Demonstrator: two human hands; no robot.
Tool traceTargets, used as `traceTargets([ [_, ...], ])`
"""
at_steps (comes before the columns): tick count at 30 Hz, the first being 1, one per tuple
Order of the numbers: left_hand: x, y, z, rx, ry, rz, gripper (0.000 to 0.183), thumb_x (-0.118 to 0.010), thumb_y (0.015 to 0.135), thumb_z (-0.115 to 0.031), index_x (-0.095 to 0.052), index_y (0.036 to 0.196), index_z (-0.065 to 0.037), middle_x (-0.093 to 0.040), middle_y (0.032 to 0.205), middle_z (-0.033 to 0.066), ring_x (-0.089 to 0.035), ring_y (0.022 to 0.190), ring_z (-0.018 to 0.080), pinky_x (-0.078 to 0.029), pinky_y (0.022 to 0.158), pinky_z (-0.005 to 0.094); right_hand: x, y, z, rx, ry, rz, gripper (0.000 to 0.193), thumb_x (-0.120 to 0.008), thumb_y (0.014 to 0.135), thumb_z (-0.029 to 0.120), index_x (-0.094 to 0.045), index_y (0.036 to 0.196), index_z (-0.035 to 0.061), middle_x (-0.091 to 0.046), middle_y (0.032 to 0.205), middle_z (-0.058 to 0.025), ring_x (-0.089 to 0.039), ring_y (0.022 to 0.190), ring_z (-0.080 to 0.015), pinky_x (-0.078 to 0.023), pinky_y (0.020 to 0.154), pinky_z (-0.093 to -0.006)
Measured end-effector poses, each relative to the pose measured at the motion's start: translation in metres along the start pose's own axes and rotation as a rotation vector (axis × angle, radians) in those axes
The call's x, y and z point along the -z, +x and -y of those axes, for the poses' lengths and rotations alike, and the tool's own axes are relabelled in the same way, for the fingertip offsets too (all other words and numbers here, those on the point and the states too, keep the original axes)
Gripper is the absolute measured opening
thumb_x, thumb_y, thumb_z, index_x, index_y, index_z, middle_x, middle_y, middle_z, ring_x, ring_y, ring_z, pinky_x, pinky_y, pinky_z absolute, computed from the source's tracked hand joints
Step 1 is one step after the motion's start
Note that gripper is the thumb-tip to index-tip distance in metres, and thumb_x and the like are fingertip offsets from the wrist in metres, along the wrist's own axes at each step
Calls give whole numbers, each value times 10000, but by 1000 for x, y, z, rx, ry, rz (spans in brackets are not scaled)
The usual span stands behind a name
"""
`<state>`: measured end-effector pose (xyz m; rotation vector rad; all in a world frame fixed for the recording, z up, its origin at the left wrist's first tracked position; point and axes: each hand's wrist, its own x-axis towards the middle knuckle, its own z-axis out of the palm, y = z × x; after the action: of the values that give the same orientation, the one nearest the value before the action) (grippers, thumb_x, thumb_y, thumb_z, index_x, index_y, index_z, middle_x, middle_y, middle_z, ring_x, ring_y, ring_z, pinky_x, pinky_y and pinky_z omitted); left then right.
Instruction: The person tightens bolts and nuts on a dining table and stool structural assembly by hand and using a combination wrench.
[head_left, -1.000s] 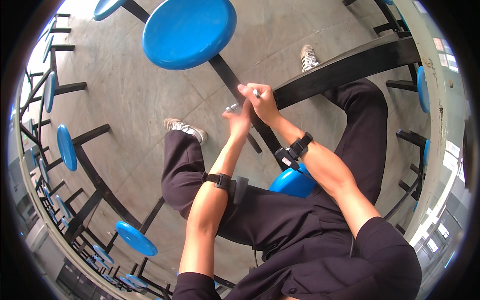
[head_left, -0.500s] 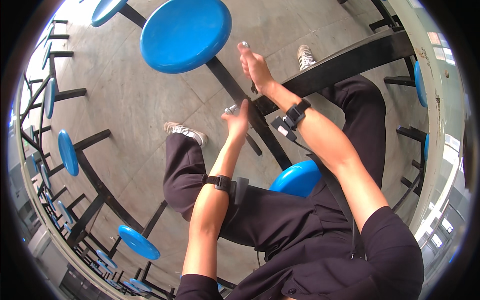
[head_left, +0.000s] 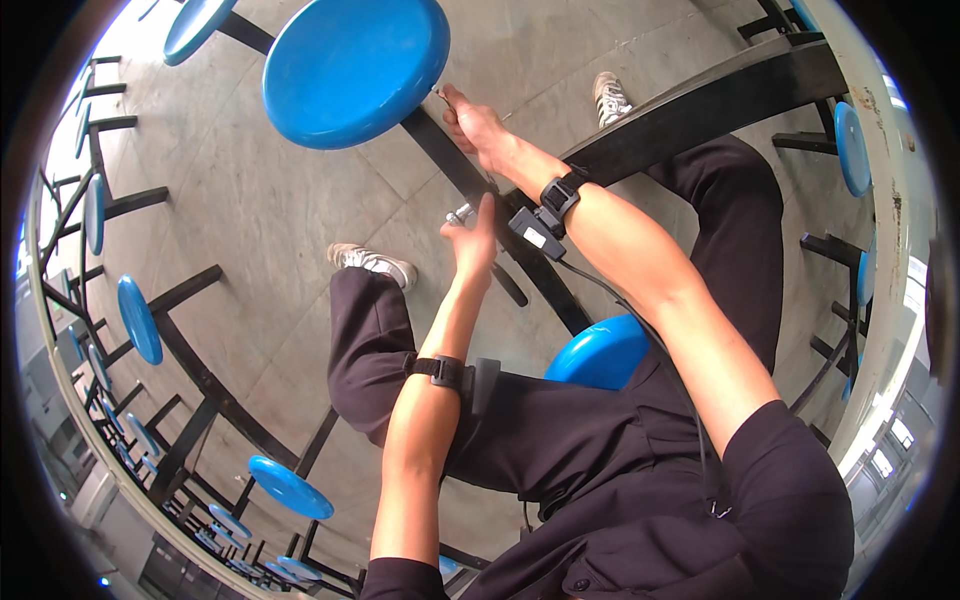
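My left hand (head_left: 472,245) is closed beside the black metal beam (head_left: 440,150), its thumb-side pointing up. A small shiny metal piece (head_left: 458,215) sticks out from its fingers; its kind cannot be made out. Farther out, my right hand (head_left: 477,130) is curled round a slim metal thing, whose tip (head_left: 438,94) shows close to the rim of the large round blue stool seat (head_left: 357,72). Most of that thing is hidden in the fist. The black crossbar (head_left: 710,115) joins the beam just right of my hands.
A second blue seat (head_left: 600,352) is between my legs. Rows of blue stools on black frames, such as one blue seat (head_left: 140,320), stand along the left. A pale table edge (head_left: 868,250) curves down the right. A cable (head_left: 610,290) hangs along my right forearm.
My right hand has moved left and a little down, toward the large blue seat, and turned so the metal tip points left. My left hand has hardly moved.
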<state>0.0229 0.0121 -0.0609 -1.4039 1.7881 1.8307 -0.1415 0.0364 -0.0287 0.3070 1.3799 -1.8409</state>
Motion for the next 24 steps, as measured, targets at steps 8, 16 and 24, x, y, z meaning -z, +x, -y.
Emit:
traceTargets([
  [8, 1, 17, 20, -23, 14, -56, 797, -687, 749, -576, -274, 1124, -7, -487, 861, 91, -459, 573, 128, -369, 440, 266, -3, 10, -18, -35, -31, -140, 523, -432, 895, 620, -442, 638, 164, -264, 520, 94, -231, 452, -53, -178, 429, -244],
  [16, 2, 21, 26, -38, 59, -70, 817, -678, 746, -596, -250, 1126, -13, -472, 827, 83, -455, 590, 129, -373, 465, 272, -2, 1, -28, 111, -58, -131, 432, -489, 903, 511, -471, 648, 163, -305, 545, 93, -255, 468, -53, -204, 442, -247],
  [24, 2, 17, 20, -28, 64, -66, 845, -663, 762, -578, -195, 1166, -2, -459, 807, 89, -442, 572, 134, -366, 458, 283, -13, -39, -28, 428, -225, -119, 462, -653, 835, 369, -452, 540, 75, -337, 520, 97, -295, 512, -34, -216, 456, -273],
])
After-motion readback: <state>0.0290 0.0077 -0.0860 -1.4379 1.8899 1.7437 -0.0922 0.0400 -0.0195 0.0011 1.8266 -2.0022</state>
